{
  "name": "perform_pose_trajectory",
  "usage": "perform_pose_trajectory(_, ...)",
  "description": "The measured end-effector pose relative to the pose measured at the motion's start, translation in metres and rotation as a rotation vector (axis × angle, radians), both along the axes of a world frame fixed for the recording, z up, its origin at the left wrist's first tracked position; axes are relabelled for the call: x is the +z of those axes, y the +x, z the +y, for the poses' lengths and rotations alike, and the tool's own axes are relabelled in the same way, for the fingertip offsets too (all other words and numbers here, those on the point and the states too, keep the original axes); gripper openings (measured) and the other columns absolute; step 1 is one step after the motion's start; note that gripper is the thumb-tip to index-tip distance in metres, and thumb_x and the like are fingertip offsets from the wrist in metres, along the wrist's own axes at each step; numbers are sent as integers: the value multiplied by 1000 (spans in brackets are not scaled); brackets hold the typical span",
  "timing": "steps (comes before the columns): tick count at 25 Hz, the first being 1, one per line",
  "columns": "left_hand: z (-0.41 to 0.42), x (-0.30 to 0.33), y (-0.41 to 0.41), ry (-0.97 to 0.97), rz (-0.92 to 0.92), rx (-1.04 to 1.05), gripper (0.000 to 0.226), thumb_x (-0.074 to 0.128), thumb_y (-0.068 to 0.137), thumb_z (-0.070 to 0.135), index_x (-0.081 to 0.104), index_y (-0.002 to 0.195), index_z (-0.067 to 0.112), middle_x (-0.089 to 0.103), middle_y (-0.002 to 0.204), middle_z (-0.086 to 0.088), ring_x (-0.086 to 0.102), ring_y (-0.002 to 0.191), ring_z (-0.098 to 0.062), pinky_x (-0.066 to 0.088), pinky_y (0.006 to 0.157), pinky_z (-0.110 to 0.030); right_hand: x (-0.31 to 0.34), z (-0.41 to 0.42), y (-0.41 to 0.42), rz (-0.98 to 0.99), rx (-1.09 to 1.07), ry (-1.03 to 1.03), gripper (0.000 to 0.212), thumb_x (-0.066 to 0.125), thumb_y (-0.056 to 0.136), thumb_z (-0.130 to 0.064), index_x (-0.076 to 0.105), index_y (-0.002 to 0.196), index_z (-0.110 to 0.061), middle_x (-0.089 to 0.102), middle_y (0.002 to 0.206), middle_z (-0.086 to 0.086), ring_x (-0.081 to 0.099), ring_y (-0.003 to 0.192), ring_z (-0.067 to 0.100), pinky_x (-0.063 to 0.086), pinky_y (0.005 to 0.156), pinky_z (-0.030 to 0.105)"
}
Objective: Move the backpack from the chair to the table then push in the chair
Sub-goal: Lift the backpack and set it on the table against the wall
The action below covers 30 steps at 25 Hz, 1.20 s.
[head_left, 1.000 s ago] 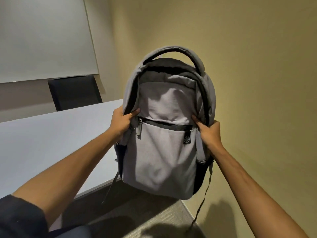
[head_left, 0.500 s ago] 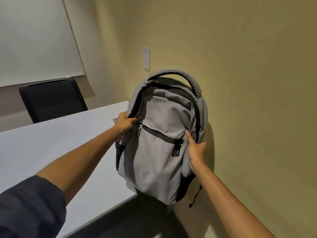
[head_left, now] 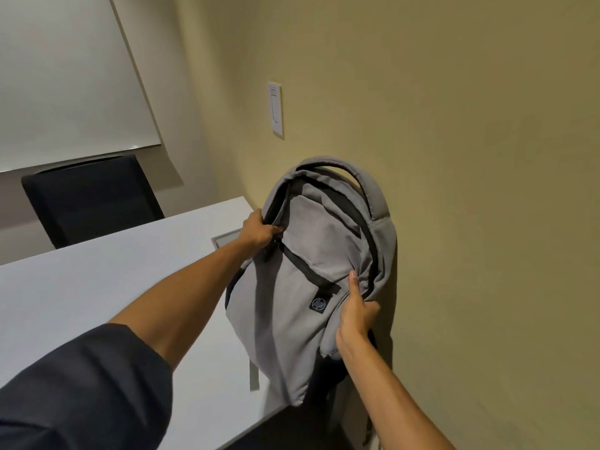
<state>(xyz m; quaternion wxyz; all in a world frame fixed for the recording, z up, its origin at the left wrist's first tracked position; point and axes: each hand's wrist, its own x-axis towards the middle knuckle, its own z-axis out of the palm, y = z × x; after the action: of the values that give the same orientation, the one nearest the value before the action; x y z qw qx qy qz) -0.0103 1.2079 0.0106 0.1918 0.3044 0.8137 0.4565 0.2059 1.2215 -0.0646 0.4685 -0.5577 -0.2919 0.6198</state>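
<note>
A grey backpack (head_left: 292,306) with black zips and a small logo patch stands tilted at the right end of the white table (head_left: 97,293), its base at the near corner. My left hand (head_left: 258,230) grips its upper left side by the zip. My right hand (head_left: 355,315) clutches the fabric on its right side. A dark edge (head_left: 292,427) shows below the table corner; I cannot tell if it is the chair the bag came from.
A black chair (head_left: 91,203) stands at the far side of the table under a whiteboard (head_left: 65,76). The yellow wall (head_left: 470,190) runs close along the right, with a white switch plate (head_left: 275,108). A recessed grey panel (head_left: 224,240) sits in the tabletop.
The backpack has moved down and left, from hanging in the air beside the table to over the table's end. Both hands kept their hold. The view has shifted nearer the table.
</note>
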Motion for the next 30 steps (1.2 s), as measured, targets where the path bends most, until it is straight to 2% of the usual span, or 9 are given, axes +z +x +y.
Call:
perform_pose_trajectory(5,13,-10,5,-75,133,-70,51,57,95,17,38,141,10,52,139,-19,52,122,-39,44,100,-46,3,11,-14,-4,20,11,35,74,85,-37,59,79,-6,62,72,5,60,66,18,44,53,23)
perform_pose_trajectory(9,-5,-16,5,-108,171,-127,54,54,93,12,37,144,11,51,143,-18,51,123,-39,43,103,-47,-2,13,-6,-38,98,-3,47,78,80,-40,57,101,-4,62,84,6,60,75,20,41,54,19)
perform_pose_trajectory(11,-21,-16,6,-114,190,-135,53,53,93,11,39,145,8,52,142,-18,52,123,-38,43,102,-45,-2,10,0,-48,160,-24,56,83,75,-41,55,108,-5,62,95,9,61,86,24,46,64,25)
perform_pose_trajectory(13,-40,-14,11,-84,178,-115,47,55,93,12,48,139,5,57,137,-19,56,120,-35,45,99,-41,1,4,8,-63,212,-25,66,87,70,-39,51,113,-4,62,102,11,60,91,27,48,75,33)
perform_pose_trajectory(15,-61,-9,19,-36,178,-100,33,58,93,12,62,124,2,65,126,-19,62,110,-31,49,94,-38,7,-4,17,-132,256,23,76,89,67,-38,50,120,0,63,109,13,61,93,29,48,76,34)
perform_pose_trajectory(19,-123,5,37,-36,275,-192,19,59,91,9,73,100,0,74,99,-20,69,82,-26,58,82,-39,34,-19,42,-447,377,271,97,86,69,-46,40,144,-6,54,141,19,54,125,38,49,98,48)
perform_pose_trajectory(21,-158,12,44,-61,317,-226,19,59,92,11,73,99,0,74,95,-17,69,77,-22,59,78,-34,55,-31,56,-608,395,416,82,81,73,-48,47,139,-12,60,136,14,58,120,37,49,98,50)
perform_pose_trajectory(25,-233,27,59,-58,341,-137,21,58,95,14,72,101,0,74,95,-17,71,80,-25,55,73,-28,86,-72,82,-904,288,814,34,71,82,-44,66,105,-20,75,103,8,68,93,35,50,76,38)
perform_pose_trajectory(30,-326,46,81,-58,382,-84,20,59,95,17,71,101,2,75,92,-15,72,79,-22,56,74,-27,101,-130,104,-974,288,1027,19,64,88,-40,67,84,-21,73,78,6,67,71,36,41,59,30)
